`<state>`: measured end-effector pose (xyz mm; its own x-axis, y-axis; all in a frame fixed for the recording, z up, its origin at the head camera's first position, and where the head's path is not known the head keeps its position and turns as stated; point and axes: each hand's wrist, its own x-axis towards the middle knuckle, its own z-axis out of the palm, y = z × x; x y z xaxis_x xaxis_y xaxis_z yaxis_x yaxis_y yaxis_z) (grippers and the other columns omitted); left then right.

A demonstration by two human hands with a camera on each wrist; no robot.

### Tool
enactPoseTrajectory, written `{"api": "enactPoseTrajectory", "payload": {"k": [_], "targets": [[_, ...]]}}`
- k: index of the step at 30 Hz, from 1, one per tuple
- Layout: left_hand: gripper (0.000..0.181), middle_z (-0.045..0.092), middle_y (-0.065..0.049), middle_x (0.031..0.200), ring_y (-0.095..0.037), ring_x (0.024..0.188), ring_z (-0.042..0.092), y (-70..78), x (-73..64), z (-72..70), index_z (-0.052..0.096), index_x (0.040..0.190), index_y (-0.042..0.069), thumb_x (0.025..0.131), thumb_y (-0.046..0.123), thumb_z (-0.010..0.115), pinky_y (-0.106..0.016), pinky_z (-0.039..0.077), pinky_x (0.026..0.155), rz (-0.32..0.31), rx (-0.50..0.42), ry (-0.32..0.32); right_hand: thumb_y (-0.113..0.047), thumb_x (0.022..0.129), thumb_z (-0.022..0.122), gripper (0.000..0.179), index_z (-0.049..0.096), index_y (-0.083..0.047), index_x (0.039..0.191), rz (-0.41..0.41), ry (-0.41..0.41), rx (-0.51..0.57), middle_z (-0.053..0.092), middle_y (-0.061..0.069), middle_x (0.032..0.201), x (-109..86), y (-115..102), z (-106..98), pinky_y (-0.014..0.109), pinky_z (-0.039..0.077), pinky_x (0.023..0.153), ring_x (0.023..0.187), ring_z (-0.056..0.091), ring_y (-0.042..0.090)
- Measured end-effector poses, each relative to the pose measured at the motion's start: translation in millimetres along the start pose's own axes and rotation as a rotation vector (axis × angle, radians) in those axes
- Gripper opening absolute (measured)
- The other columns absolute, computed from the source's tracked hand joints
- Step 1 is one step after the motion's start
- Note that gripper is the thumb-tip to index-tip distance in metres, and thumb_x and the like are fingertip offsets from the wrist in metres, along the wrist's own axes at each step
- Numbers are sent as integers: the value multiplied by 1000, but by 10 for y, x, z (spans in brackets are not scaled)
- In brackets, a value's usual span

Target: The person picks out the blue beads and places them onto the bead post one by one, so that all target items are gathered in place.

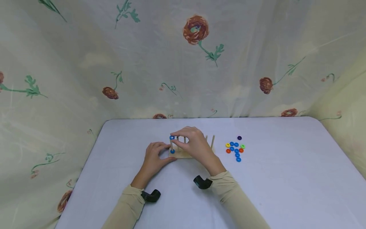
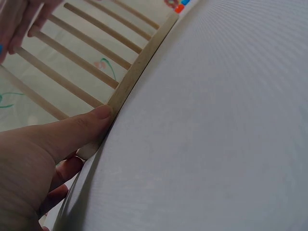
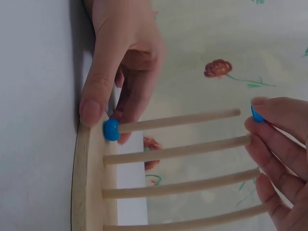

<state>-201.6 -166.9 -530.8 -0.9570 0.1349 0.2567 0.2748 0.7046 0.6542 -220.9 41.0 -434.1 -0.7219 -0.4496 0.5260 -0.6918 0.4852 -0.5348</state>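
Right hand [image 1: 194, 141] pinches a blue ring [image 3: 256, 115] between fingers [image 3: 276, 138], left hand [image 1: 153, 158] grips the pegboard [image 3: 94, 178]; off-centre release could miss the end peg [image 3: 180, 120].

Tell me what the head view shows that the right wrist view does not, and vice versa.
Only head: loose rings beside the base, and sleeves.

Only right wrist: a gap between the end peg and the held blue ring.

Both: the right hand pinching that ring, the left hand at the base, the lower blue ring on that peg.
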Motion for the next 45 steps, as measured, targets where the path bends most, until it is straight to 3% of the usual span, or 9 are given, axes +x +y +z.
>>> {"api": "enactPoseTrajectory", "payload": {"k": [13,24,32,45], "targets": [[53,72,-9,118,-30,119,55,25,0,-11,76,119,12,74,33,94,-57,33,115,-2,-1,0,-20,92,79,23,80,-14,114,14,13,-17,81,1,104,23,-14,95,42,56,97,101,73,17],[53,72,-8,118,-29,119,55,19,-7,-7,76,120,12,75,34,94,-58,33,115,4,-1,1,-19,90,81,23,81,-12,112,-12,39,-41,81,2,101,15,-4,127,42,57,95,97,73,17],[54,71,-10,120,-31,120,55,21,-4,-9,76,120,11,74,32,94,-58,33,116,17,2,4,-21,89,82,30,79,-12,117,-49,39,-76,80,1,108,19,7,128,41,57,98,103,73,17],[54,72,-10,119,-31,120,55,30,-4,-13,75,120,10,75,33,94,-58,32,115,7,2,-1,-21,90,82,29,78,-12,118,-18,29,-40,80,2,109,11,3,99,40,58,96,104,73,18]]}}
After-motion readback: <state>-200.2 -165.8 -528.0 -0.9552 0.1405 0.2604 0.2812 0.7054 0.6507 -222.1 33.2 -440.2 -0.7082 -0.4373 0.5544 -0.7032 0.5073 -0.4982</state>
